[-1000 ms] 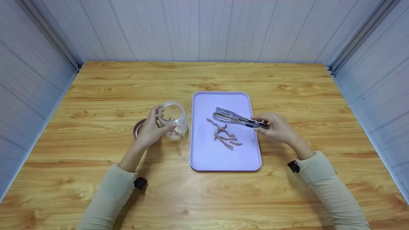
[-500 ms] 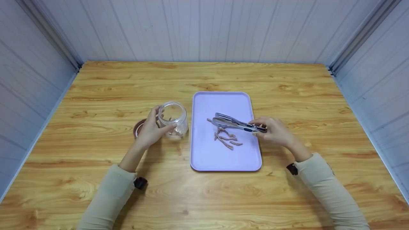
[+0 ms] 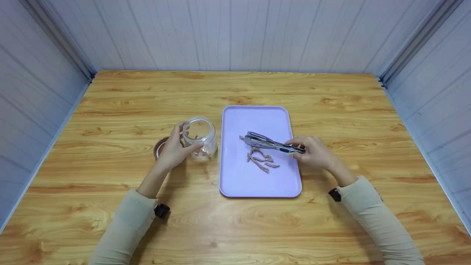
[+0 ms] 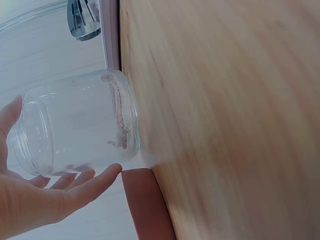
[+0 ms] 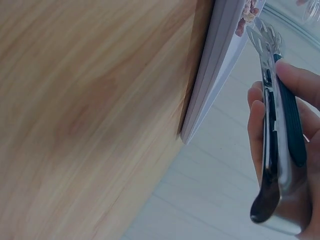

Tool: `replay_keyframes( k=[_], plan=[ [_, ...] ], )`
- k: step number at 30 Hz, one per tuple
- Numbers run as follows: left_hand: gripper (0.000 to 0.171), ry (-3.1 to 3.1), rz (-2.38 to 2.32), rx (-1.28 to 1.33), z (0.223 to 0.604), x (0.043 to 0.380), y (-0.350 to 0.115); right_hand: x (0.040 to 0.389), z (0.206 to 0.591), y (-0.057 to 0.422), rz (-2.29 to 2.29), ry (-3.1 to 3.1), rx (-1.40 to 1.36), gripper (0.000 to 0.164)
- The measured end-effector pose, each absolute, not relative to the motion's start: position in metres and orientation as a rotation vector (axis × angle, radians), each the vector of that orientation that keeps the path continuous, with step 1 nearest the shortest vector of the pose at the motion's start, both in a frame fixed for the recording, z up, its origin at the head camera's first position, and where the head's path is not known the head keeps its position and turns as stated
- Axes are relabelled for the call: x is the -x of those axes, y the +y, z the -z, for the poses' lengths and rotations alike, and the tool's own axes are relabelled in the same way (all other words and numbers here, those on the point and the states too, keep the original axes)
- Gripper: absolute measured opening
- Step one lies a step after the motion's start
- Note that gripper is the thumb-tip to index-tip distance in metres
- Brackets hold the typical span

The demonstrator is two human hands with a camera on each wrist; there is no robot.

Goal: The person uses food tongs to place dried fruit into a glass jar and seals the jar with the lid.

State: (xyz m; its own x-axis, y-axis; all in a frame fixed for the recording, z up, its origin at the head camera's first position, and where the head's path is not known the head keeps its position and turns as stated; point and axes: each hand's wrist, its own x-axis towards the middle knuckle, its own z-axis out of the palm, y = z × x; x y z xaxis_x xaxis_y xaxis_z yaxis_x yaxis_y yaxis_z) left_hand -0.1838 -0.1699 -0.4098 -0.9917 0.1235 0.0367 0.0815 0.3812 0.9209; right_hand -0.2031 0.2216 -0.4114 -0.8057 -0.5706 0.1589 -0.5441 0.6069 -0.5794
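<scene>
My left hand point(image 3: 172, 150) holds a clear, open-topped glass jar point(image 3: 199, 141), thumb on the near side and fingers behind. In the left wrist view, brown dried strips point(image 4: 119, 112) lie at the bottom of the jar. My right hand point(image 3: 313, 151) grips metal tongs point(image 3: 265, 142) by their dark-sided handles. The slotted tong heads, close together, are low over the lilac tray point(image 3: 241, 184), overlapping the upper end of several twisted brown strips, which look like dried meat point(image 3: 260, 160). What lies between the tong heads is hidden.
A reddish-brown round lid point(image 3: 158, 146) lies on the wooden table point(image 3: 191, 228) just left of the jar, partly behind my left hand. White panel walls point(image 3: 235, 33) close off the back and both sides.
The tongs have come down and slightly towards me onto the upper strips, and their spread heads have closed together. The left hand and jar stay in place.
</scene>
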Motion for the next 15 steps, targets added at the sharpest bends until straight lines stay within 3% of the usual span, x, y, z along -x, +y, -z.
replay_keyframes(
  k=[15],
  plan=[
    [0.085, 2.579, -1.715, -0.177, 0.4099, 0.1841, -0.1703, 0.2024, 0.4081, 0.2186, 0.906, 2.802, 0.924, 0.028]
  ],
)
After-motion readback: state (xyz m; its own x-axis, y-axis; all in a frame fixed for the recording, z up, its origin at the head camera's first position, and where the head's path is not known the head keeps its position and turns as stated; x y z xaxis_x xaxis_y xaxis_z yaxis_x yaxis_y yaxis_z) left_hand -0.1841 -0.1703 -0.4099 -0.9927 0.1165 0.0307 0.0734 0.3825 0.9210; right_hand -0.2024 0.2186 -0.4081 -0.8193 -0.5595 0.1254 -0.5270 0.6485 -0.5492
